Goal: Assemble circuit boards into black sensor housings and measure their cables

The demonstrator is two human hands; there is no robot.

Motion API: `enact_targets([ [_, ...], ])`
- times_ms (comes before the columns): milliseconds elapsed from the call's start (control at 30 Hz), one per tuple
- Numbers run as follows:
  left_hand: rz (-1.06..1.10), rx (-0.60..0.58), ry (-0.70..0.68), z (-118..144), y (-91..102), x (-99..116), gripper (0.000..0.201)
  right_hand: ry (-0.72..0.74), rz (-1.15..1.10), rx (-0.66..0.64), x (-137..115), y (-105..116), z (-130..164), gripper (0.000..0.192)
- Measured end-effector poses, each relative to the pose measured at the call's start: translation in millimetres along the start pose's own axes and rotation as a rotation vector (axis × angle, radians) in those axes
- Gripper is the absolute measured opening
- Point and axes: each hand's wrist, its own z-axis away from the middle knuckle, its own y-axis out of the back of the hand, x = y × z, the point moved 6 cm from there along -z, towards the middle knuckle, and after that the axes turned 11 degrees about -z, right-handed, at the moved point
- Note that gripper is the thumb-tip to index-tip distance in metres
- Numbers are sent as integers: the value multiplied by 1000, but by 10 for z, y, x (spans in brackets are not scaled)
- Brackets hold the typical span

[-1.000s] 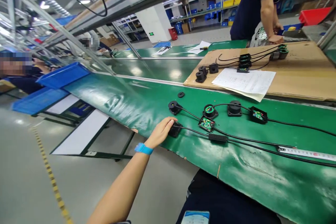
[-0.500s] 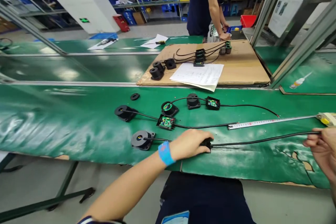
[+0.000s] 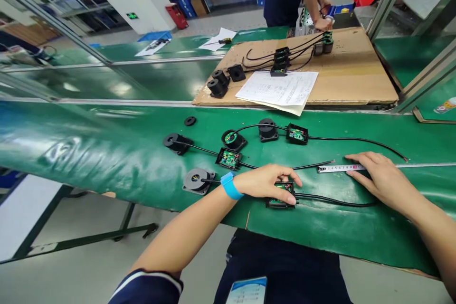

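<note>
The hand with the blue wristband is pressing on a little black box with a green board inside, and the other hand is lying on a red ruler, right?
Not quite: the head view shows the right hand on a white tape measure, not a red ruler. The left hand does press on the black box.

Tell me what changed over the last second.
The left hand slid right from the round part to press the open black box. The right hand let go of the cable and lies on the tape measure. The other assemblies stayed put.
</note>
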Motion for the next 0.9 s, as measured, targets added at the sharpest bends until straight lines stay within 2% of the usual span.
enact_targets([
  [133,-37,4,33,-10,10,-49,62,-23,-146,-109,-60,6,44,34],
  [267,-120,21,21,-1,5,22,55,-4,-229,-164,-373,35,88,32],
  [433,-166,-13,-88,37,-39,172,39,18,-271,-150,-695,-8,56,30],
  [733,-307,47,-118,109,-45,262,28,2,-311,-168,-888,-131,-33,27],
  [833,-324,28,-66,134,-48,265,25,31,-292,-60,-949,-96,10,24],
  [900,-330,0,-6,158,-55,224,27,116,-183,93,-1006,-27,113,37],
])
